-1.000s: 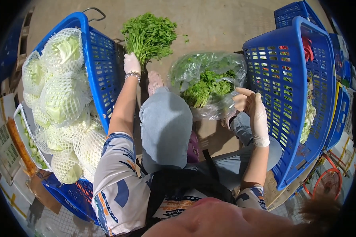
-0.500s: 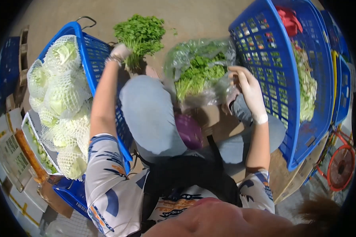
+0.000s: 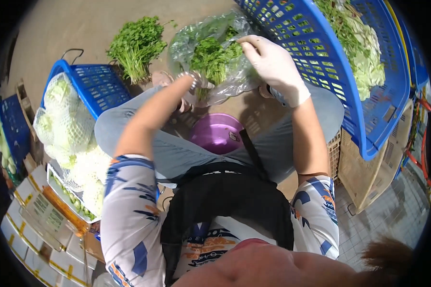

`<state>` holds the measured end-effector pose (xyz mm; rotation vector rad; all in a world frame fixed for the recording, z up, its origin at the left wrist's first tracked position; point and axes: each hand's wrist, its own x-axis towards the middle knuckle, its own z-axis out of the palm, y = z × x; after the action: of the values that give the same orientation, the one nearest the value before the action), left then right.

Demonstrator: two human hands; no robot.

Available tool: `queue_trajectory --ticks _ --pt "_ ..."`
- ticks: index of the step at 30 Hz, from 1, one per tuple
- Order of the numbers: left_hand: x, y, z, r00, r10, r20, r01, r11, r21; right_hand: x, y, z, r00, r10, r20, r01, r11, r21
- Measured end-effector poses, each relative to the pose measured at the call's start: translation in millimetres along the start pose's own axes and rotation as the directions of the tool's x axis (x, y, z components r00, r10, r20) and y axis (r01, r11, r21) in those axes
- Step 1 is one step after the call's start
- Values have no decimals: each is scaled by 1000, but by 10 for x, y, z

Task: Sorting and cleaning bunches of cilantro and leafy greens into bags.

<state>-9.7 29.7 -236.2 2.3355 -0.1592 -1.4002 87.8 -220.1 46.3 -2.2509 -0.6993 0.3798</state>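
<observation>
A clear plastic bag [image 3: 181,44] lies on the floor in front of me, with leafy green herbs [image 3: 213,57] inside, stems toward me. My left hand [image 3: 200,80], in a pale glove, reaches to those stems at the bag's near side; its fingers are blurred and partly hidden. My right hand [image 3: 276,66], in a white glove, is at the bag's right side, with thumb and fingertips closed on the plastic edge. To the left, a loose bunch of the same herbs [image 3: 137,47] rests on the floor, apart from both hands.
A large blue basket [image 3: 316,62] with cabbage leaves and trimmings [image 3: 361,62] stands close on the right. At left, a blue basket [image 3: 103,79] holds cabbages in white netting [image 3: 67,119]. A purple tub [image 3: 215,133] sits between my legs. Taped white boxes [image 3: 31,239] lie at lower left.
My left hand has let go of the loose bunch and moved right to the stems in the bag. My right hand has moved in to the bag's edge. The view has shifted.
</observation>
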Motion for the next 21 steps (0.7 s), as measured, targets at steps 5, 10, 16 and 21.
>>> queue_trajectory --ticks 5,10,16,21 --pt "634 679 397 820 -558 -128 530 824 -199 -213 270 -149 990 141 -7 -141 990 5" --pt "602 796 668 586 -758 -288 515 622 -590 -212 365 -107 997 68 -21 -69 996 -56" --pt "767 436 853 630 -677 -381 306 667 -679 -164 396 -103 997 79 -16 -80 994 -70" --pt "645 303 623 874 -408 -263 63 633 -772 -147 319 -68 995 100 13 -99 991 -86"
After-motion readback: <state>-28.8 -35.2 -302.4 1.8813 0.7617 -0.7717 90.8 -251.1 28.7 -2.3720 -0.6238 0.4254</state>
